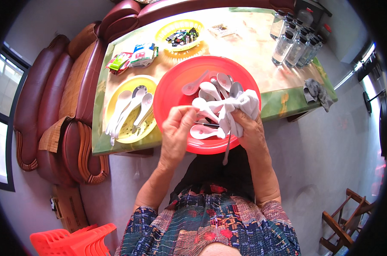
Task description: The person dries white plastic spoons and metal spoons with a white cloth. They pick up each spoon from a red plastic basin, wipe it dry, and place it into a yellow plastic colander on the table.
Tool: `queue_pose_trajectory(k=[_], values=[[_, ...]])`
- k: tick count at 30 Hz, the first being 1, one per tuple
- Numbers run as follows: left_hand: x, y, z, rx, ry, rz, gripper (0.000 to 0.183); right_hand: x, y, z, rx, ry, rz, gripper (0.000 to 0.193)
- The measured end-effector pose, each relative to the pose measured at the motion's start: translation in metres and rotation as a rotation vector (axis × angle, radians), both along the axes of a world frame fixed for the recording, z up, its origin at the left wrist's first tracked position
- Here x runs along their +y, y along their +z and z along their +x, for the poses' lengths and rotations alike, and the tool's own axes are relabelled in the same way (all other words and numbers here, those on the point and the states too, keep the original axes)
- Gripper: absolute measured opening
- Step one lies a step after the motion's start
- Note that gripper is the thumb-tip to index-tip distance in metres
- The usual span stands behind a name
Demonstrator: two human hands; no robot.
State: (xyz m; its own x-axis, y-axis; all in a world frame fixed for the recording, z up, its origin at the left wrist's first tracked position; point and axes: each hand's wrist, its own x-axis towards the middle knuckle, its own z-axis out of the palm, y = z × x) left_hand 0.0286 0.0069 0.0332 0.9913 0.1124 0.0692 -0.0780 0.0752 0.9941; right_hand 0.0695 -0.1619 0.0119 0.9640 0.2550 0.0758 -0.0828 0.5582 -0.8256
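1. Nearest my camera is a patterned shirt (189, 222), with both bare forearms reaching forward from it.
2. I see the right hand (249, 130) clutching a white cloth (242, 104), fingers closed round its folds; a thin utensil (225, 161) pokes out below.
3. The left hand (175, 130) curls, thumb and fingertips close together; from here I cannot tell whether they pinch anything.
4. Under both hands, I have the red basin (165, 96) at the front edge of the tabletop (268, 70), with pale spoons (202, 132) piled inside.
5. Just left of it, a yellow basket (131, 137) holds more spoons.
6. Far right, I make out clustered dark-capped bottles (283, 48).
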Motion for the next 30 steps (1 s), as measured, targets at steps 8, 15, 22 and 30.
queue_pose_trajectory(k=[8,15,22,30], values=[[-0.004,0.021,0.030,0.037,-0.201,-0.144,0.016,0.008,0.014,-0.008,-0.043,0.200,-0.300,0.021],[0.003,0.000,0.039,0.072,-0.147,-0.366,0.019,0.000,-0.006,-0.016,0.060,0.260,-0.392,0.025],[0.029,0.014,0.047,0.010,-0.002,-0.521,0.021,-0.004,-0.003,-0.030,-0.119,0.328,-0.470,0.028],[0.039,0.010,0.041,0.035,-0.045,-0.553,0.018,0.006,0.010,-0.020,-0.127,0.323,-0.545,0.021]])
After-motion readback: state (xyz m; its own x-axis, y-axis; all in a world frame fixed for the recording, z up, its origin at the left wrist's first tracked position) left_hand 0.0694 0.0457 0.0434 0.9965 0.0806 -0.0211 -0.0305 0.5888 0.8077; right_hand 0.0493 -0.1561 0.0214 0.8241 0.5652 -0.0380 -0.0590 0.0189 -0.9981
